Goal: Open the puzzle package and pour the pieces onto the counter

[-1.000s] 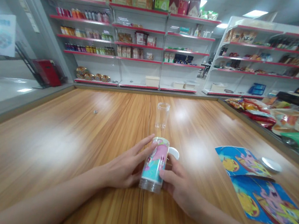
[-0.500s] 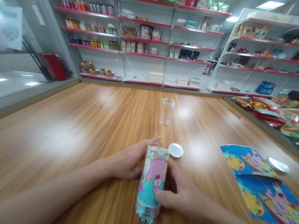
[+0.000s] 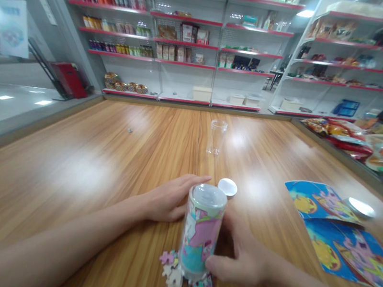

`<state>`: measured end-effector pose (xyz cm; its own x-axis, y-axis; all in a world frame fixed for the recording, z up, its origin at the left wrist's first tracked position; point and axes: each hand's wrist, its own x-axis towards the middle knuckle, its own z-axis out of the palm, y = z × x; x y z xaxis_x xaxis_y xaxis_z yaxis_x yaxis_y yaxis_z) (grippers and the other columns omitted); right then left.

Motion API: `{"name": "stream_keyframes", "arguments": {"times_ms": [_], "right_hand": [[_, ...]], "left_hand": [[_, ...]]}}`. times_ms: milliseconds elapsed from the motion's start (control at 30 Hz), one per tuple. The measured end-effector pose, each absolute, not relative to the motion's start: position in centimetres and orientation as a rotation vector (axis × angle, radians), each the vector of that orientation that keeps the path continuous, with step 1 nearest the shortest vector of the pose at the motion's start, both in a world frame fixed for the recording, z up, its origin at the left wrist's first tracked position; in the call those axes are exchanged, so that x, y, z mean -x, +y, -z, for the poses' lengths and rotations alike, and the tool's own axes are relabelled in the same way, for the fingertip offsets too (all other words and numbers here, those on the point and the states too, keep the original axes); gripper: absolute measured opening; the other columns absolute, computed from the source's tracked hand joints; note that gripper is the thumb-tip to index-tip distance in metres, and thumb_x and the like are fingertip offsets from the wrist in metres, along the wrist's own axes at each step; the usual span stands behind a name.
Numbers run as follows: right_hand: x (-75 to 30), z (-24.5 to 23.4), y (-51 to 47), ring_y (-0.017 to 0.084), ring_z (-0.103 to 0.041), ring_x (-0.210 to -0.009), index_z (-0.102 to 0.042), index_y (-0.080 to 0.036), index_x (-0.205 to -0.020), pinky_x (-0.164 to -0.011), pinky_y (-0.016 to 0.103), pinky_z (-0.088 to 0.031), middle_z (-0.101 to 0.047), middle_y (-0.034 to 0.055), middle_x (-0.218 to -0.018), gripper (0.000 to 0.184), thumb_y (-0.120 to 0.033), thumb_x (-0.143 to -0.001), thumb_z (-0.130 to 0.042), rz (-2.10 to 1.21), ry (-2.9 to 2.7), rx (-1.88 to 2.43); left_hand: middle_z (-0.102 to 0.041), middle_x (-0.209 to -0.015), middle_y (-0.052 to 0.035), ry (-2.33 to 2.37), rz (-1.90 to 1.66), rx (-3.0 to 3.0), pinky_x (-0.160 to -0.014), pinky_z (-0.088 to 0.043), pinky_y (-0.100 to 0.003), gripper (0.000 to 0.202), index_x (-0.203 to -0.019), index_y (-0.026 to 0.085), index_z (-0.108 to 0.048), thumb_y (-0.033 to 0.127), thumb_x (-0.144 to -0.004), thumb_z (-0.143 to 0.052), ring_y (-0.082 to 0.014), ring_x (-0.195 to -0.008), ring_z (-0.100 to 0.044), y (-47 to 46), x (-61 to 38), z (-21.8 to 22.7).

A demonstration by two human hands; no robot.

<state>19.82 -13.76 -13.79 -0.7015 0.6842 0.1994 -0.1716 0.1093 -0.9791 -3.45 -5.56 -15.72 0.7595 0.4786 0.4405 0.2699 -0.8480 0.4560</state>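
My right hand [image 3: 243, 261] grips a clear plastic jar [image 3: 201, 232] with a pink cartoon label, its thumb along the near side. The jar is upside down with its base facing up, and the label's figure is inverted. Jigsaw puzzle pieces [image 3: 174, 279] lie spilled on the wood around its mouth, in pink, cream and teal. Behind and left of the jar, my left hand [image 3: 170, 198] lies low over the table, fingers stretched out and partly hidden by the jar. A white round lid [image 3: 227, 187] lies just beyond both hands.
An empty clear jar [image 3: 217, 138] stands farther back on the wooden table [image 3: 146, 151]. Two blue cartoon sheets [image 3: 345, 250] and another lid [image 3: 361, 207] lie to the right. Snack bags [image 3: 341, 136] sit beyond the right edge. Stocked shelves [image 3: 178, 62] line the back.
The jar has turned further over, so its base now shows on top. Many more puzzle pieces have come out onto the table beneath it. My left hand has stayed nearly in place.
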Motion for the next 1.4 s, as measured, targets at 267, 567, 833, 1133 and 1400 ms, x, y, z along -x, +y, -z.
{"name": "stream_keyframes", "arguments": {"times_ms": [267, 567, 833, 1133, 1400], "right_hand": [[-20.7, 13.9, -13.7, 0.027, -0.062, -0.107, -0.056, -0.024, -0.124, -0.096, 0.044, -0.050, -0.063, 0.0085, -0.113, 0.048, -0.035, -0.080, -0.071, -1.535, -1.713, 0.439], [-19.9, 14.8, -12.4, 0.023, -0.063, -0.105, -0.053, -0.022, -0.124, -0.092, 0.038, -0.052, -0.064, 0.0082, -0.115, 0.044, -0.034, -0.087, -0.073, -1.342, -1.440, 0.690], [-20.1, 14.4, -11.9, 0.022, -0.065, -0.088, -0.056, -0.020, -0.113, -0.079, 0.036, -0.054, -0.067, 0.0070, -0.100, 0.039, -0.027, -0.080, -0.074, -0.832, -1.749, 1.098], [-19.9, 15.2, -11.7, 0.026, -0.065, -0.106, -0.051, -0.023, -0.120, -0.092, 0.041, -0.054, -0.067, 0.0089, -0.115, 0.048, -0.030, -0.080, -0.077, -0.837, -1.593, 0.913], [-20.0, 15.1, -10.2, 0.025, -0.069, -0.103, -0.062, -0.018, -0.110, -0.096, 0.040, -0.055, -0.072, 0.0085, -0.112, 0.037, -0.031, -0.081, -0.080, -1.255, -1.253, 0.821]], "left_hand": [[-0.058, -0.137, -0.0130, 0.534, -0.717, -2.582, -0.112, -0.045, -0.046, 0.044, -0.135, 0.022, -0.055, 0.023, -0.091, -0.061, -0.0282, -0.130, -0.053, -5.9, 3.2, 15.0], [-0.055, -0.136, -0.0161, 0.583, -0.739, -2.546, -0.109, -0.048, -0.044, 0.052, -0.144, 0.018, -0.041, 0.021, -0.094, -0.053, -0.0271, -0.126, -0.055, -6.2, 2.9, 14.5], [-0.048, -0.140, -0.0167, 0.459, -0.744, -2.547, -0.114, -0.043, -0.048, 0.076, -0.145, 0.016, -0.038, 0.004, -0.071, -0.050, -0.0303, -0.132, -0.048, -6.3, 3.1, 14.2], [-0.064, -0.109, -0.0119, 0.756, -0.921, -2.048, -0.089, -0.053, -0.036, 0.029, -0.117, 0.014, -0.057, 0.021, -0.089, -0.059, -0.0218, -0.098, -0.063, -7.0, 2.2, 14.3], [-0.061, -0.074, -0.0038, 0.718, -0.828, -1.519, -0.066, -0.041, -0.024, 0.029, -0.089, 0.009, -0.071, 0.037, -0.091, -0.068, -0.0109, -0.068, -0.052, -7.4, 1.9, 14.6]]}}
